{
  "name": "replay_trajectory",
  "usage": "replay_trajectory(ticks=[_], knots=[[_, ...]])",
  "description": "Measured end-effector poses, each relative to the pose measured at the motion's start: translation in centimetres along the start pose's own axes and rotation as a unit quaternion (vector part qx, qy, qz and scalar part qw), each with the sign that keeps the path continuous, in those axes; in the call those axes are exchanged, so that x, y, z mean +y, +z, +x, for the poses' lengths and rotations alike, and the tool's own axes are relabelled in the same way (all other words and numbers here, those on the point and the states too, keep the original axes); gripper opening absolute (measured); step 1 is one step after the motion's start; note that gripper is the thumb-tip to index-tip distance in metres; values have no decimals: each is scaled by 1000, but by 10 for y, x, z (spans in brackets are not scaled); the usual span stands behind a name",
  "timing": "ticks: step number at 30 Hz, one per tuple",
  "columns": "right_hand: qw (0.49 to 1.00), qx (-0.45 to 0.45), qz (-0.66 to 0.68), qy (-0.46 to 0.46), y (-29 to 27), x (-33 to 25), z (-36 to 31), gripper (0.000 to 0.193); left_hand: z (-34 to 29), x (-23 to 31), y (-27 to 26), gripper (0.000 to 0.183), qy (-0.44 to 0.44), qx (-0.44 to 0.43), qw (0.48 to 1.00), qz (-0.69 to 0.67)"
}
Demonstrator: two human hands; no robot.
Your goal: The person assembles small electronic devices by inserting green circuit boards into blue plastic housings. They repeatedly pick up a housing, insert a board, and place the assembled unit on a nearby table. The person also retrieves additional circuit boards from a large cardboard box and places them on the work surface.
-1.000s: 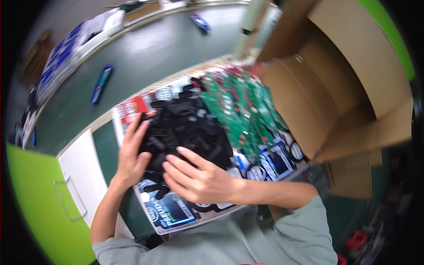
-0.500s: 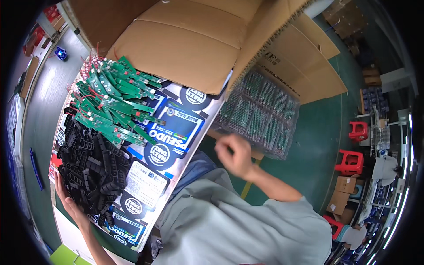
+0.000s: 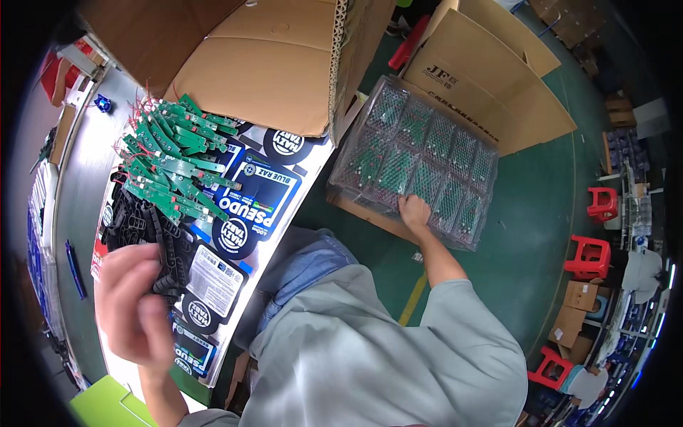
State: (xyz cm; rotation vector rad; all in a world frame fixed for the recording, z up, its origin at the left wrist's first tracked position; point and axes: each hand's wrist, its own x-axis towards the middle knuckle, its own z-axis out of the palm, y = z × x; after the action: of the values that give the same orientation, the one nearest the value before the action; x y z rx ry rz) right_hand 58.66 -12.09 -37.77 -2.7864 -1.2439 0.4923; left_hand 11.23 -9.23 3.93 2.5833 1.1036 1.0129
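At the near edge of a clear plastic tray (image 3: pixel 364 107) on top of an open carton, my right hand (image 3: pixel 415 211) is closed, its fingers pinching the edge. The tray's compartments hold green circuit boards (image 3: pixel 425 178). My left hand (image 3: pixel 135 302), blurred, is raised over the near left of the table with fingers bent and apart; nothing shows in it. It partly hides a heap of black plastic casings (image 3: pixel 178 249). Beyond them lies a pile of narrow green circuit boards (image 3: pixel 171 153) with thin red wires.
A large open carton (image 3: pixel 263 71) stands on its side at the table's far end. Printed cardboard (image 3: pixel 267 192) covers the tabletop. Raised carton flaps (image 3: pixel 491 85) stand behind the tray. Red stools (image 3: pixel 589 257) and shelving stand far right. A blue pen (image 3: pixel 74 269) lies at left.
My right hand has moved forward and right from above my lap to the tray's edge. My left hand has lifted from beside the black casings. The view has shifted too.
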Motion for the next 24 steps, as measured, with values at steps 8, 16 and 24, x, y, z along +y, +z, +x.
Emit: replay_trajectory(ticks=[8, 16, 24], knots=[[992, 70, 88, -53, -80, 3, -17, 38, 58, 96, 173, 24, 155, -218, 959, -91], [983, 153, 81, -61, -118, 11, -56, 33, -59, 30, 379, 48, -311, -190, 859, -360], [929, 304, 80, -196, -107, 3, -121, 24, -70, 29, 362, 90, -571, 4, 546, -614]])
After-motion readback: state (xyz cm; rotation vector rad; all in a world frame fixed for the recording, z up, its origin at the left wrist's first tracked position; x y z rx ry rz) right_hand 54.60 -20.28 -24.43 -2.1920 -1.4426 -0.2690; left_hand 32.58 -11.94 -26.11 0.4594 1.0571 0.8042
